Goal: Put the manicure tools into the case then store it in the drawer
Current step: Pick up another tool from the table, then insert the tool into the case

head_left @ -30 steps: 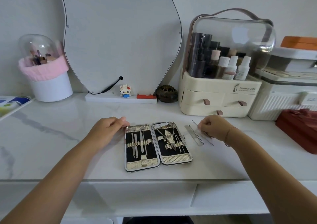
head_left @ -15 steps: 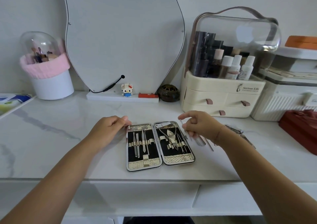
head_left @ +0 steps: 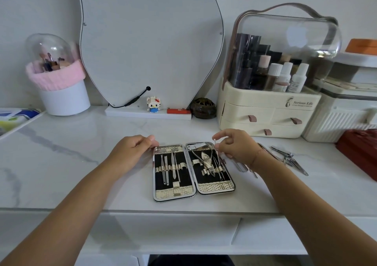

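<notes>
Open case (head_left: 175, 192) flat on table (head_left: 71, 163), centre, near edge. Curled fingers of left hand (head_left: 132, 151) hold its far-left corner, steadying. Pinched in right hand (head_left: 237, 147), thin tool (head_left: 214, 142) over right half, likely seeking loop. Loose clippers (head_left: 285, 157) wait right.

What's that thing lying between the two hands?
The open manicure case lies there, its top end between the left hand and right hand, seen in the head view.

Open marble (head_left: 71, 163) left of case (head_left: 173, 192), clippers (head_left: 289, 159) right; organizer (head_left: 265, 110) behind
</notes>
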